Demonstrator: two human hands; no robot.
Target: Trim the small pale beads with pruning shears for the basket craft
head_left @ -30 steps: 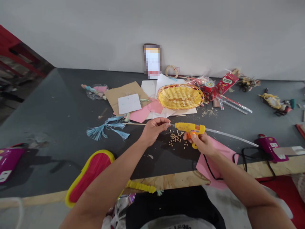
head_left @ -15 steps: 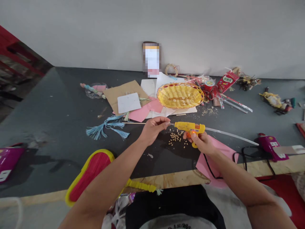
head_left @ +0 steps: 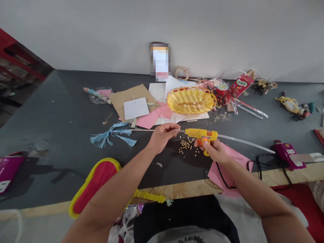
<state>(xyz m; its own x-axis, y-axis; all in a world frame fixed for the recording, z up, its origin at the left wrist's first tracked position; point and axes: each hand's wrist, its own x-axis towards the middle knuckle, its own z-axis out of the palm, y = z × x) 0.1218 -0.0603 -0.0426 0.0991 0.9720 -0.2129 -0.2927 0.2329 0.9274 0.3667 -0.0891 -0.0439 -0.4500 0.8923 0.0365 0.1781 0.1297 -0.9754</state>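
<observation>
My right hand (head_left: 214,148) is wrapped round a yellow glue gun (head_left: 197,134), fingers at its orange trigger. A clear glue stick (head_left: 246,143) sticks out of the back. The nozzle points left at the fingertips of my left hand (head_left: 164,136). There, thumb and forefinger are pinched on a small tan piece (head_left: 179,128), mostly hidden, with the nozzle tip close to it or touching. Below the gun lies a pile of small tan pieces (head_left: 186,145). Left of my left hand, a thin stick (head_left: 143,130) runs from a blue tassel (head_left: 113,135).
Behind the hands are a yellow wicker basket (head_left: 191,101), papers (head_left: 136,108), a phone (head_left: 160,62) against the wall and a red drink carton (head_left: 241,85). A red-and-yellow paddle shape (head_left: 98,182) lies under my left forearm. Pink paper (head_left: 233,168) and a black cord (head_left: 258,165) are at right.
Hardly anything differs. The view has shifted slightly, and the glue gun and my pinched left fingertips keep nearly the same place, nozzle close to the fingers.
</observation>
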